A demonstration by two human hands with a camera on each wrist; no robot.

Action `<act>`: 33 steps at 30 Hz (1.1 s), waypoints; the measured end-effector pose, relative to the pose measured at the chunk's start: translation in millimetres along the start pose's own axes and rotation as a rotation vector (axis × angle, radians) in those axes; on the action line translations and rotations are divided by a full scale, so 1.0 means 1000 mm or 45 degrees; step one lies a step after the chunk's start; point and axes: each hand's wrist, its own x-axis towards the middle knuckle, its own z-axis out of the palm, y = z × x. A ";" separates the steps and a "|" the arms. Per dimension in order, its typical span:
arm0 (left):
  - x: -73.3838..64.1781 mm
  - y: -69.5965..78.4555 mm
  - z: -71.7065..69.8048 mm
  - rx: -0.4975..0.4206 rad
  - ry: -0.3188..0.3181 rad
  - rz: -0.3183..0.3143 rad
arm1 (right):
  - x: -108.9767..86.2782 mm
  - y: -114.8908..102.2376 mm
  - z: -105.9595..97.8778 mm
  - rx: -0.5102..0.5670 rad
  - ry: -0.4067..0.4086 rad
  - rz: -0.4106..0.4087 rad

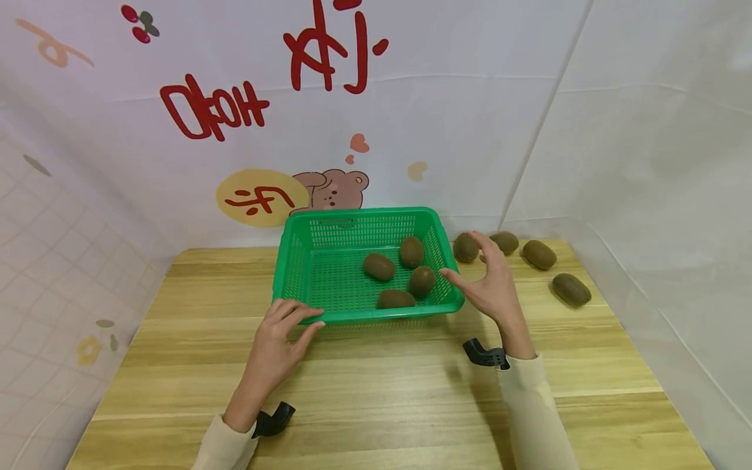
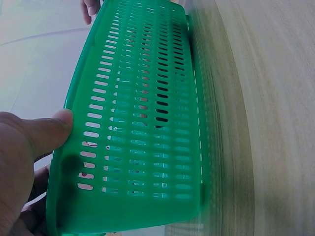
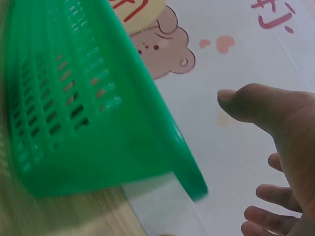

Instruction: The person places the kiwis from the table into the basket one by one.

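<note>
Gaping right grip (image 1: 491,286), left grip (image 1: 279,341) pinching basket (image 1: 364,316)

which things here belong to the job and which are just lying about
Likely part of the job:
green basket, near rim pinched by the left hand
four kiwis inside it
loose kiwis beside it
right hand, holding nothing

Likely just surroundings:
wooden table
printed white backdrop
black wrist pieces
</note>
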 end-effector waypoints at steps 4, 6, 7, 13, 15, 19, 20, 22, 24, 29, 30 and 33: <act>0.000 0.000 0.001 0.006 0.007 0.010 | 0.001 0.007 -0.008 -0.002 0.006 0.033; 0.000 0.000 0.001 0.004 0.005 0.006 | 0.001 0.011 -0.013 -0.011 0.012 0.049; 0.000 0.000 0.001 0.005 0.004 0.004 | 0.001 0.013 -0.015 -0.018 0.018 0.056; 0.000 0.000 0.001 0.007 0.004 0.004 | 0.001 0.024 -0.028 -0.096 0.084 0.082; 0.000 0.000 0.001 0.009 0.004 0.005 | 0.000 0.027 -0.032 -0.113 0.097 0.103; 0.000 -0.001 0.002 0.005 0.010 0.011 | -0.002 0.032 -0.041 -0.128 0.116 0.139; 0.000 0.000 0.002 0.009 0.010 0.012 | -0.003 0.033 -0.043 -0.133 0.124 0.144; 0.000 0.000 0.002 0.004 0.015 0.015 | -0.003 0.035 -0.047 -0.141 0.141 0.155; 0.001 0.000 0.002 0.008 0.017 0.019 | -0.004 0.038 -0.051 -0.157 0.163 0.165; 0.001 0.002 0.001 0.001 0.027 0.025 | -0.007 0.046 -0.061 -0.167 0.206 0.222; 0.001 0.002 0.001 0.006 0.027 0.027 | -0.008 0.048 -0.063 -0.165 0.216 0.238; 0.002 0.002 0.001 0.000 0.025 0.024 | -0.009 0.053 -0.068 -0.169 0.250 0.272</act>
